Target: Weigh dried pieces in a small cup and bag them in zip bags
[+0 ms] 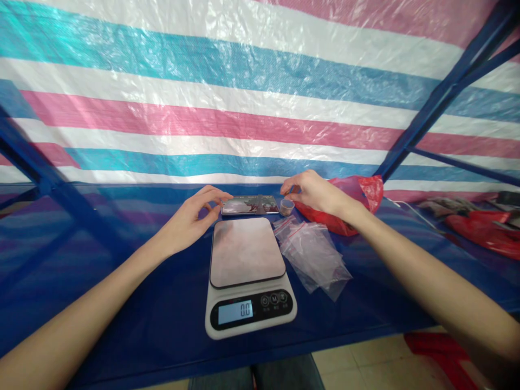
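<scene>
A white digital kitchen scale [247,271] with a bare steel platform sits on the blue table, its display reading 0.0. Behind it lies a phone [249,205] flat on the table. My left hand [195,216] reaches to the phone's left end, fingers curled and touching its edge. My right hand [311,190] hovers by the phone's right end, fingers pinched together just above a small clear cup [286,206]; I cannot make out anything between them. A pile of small clear zip bags [314,254] lies right of the scale.
A red plastic bag [357,203] lies behind my right wrist. More red bags and dark items [479,216] lie at the far right. Blue metal frame bars [442,92] rise on both sides against a striped tarp wall. The table's front edge runs just below the scale.
</scene>
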